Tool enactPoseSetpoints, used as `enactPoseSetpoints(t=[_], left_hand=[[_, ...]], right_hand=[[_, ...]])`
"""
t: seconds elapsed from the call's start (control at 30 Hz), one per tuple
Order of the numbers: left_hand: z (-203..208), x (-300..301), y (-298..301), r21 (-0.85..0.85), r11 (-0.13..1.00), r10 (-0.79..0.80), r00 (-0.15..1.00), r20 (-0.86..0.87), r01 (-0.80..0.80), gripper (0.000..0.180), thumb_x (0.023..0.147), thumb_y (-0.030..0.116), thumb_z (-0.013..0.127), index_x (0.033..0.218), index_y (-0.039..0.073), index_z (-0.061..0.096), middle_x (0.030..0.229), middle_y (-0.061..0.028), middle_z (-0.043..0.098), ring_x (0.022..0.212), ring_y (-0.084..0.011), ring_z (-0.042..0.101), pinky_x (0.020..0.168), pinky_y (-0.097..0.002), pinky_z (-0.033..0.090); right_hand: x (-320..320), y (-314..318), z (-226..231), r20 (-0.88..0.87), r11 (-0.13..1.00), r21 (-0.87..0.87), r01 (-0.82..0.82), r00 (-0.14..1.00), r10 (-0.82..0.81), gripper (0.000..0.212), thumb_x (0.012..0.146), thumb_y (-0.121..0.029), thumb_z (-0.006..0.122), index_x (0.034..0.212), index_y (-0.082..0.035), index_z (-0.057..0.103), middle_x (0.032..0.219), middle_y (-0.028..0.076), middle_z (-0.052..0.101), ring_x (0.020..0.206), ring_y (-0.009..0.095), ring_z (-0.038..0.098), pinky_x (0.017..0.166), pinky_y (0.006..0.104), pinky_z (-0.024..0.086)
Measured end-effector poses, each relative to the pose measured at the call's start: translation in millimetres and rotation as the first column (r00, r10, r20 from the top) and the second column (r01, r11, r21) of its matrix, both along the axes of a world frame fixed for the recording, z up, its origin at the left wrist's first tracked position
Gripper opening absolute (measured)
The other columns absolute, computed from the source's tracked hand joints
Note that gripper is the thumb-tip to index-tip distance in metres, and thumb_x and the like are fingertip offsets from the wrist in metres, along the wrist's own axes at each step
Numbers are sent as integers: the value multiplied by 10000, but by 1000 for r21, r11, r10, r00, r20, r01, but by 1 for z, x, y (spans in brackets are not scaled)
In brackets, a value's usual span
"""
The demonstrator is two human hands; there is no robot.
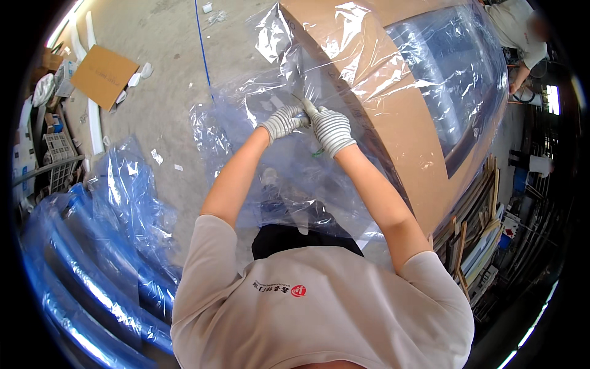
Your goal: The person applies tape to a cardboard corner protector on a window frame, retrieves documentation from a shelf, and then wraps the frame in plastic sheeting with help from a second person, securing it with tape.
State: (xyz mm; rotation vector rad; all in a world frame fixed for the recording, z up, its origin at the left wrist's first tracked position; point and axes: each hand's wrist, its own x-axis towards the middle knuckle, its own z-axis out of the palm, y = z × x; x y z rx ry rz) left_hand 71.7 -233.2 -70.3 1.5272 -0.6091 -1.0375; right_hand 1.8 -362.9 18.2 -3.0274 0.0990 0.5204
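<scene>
My left hand (284,122), in a grey-and-white striped glove, is closed with its fingertips against my right hand (332,129). The right hand wears the same kind of glove, its fingers bent and closed. Both grip clear plastic film (236,111) where folds of it run together at the fingertips. A thin dark strand sticks out just beyond the fingers, and a bit of green strand (318,152) shows below the right palm. The film spreads over the large cardboard-edged package (405,117) at the right and hangs down in front of my legs.
Long curved pieces in blue film (92,264) lie at the lower left. A flat cardboard sheet (104,77) and clutter line the far left. Wooden strips (470,227) are stacked at the right. Another person (519,31) stands beyond the package; a blue cord (203,49) crosses the floor.
</scene>
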Motion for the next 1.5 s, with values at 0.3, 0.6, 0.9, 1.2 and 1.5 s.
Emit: enactPoseSetpoints(t=[0.3, 0.6, 0.9, 1.2, 1.5], left_hand=[[8, -32, 16, 177, 982, -86, 989, 119, 64, 404, 811, 365, 587, 1045, 35, 570, 871, -96, 609, 755, -150, 563, 662, -287, 464], [42, -7, -36, 568, 631, -709, 690, 145, 529, 718, 670, 382, 691, 1169, -66, 436, 1011, -207, 581, 951, -288, 563, 809, -363, 447], [-26, -56, -33, 200, 954, -196, 969, -151, 224, 266, 803, 245, 597, 972, 41, 613, 800, -50, 609, 698, -143, 524, 642, -280, 437], [-16, -70, 4, 130, 980, -122, 969, -214, 152, 245, 804, 221, 629, 953, 27, 619, 752, -13, 589, 651, -95, 487, 591, -257, 430], [-18, -81, 17, 290, 941, -226, 960, 163, 172, 492, 756, 361, 641, 1051, -24, 559, 847, -116, 593, 766, -211, 556, 668, -328, 455]], right_hand=[[-50, -13, -6, -37, 1000, -29, -6, 999, 5, 612, 762, -28, 466, 1324, -197, 295, 887, 126, 595, 757, 274, 610, 624, 369, 493], [-94, -36, 4, 397, 950, 311, -30, 912, -101, 523, 740, -14, 481, 1252, -86, 405, 701, 113, 547, 629, 281, 538, 581, 379, 445], [-64, -23, -16, 177, 993, 41, -112, 979, 104, 584, 723, -66, 526, 1281, -170, 386, 744, 112, 572, 682, 272, 584, 601, 384, 464], [-164, -51, -14, -405, 967, -230, -108, 914, 6, 527, 824, -65, 389, 1335, -168, 309, 981, 145, 602, 812, 267, 621, 670, 396, 490], [-230, -69, -8, -443, 969, -247, -21, 891, -94, 603, 771, -66, 477, 1337, -161, 292, 922, 120, 603, 788, 255, 610, 670, 392, 486]])
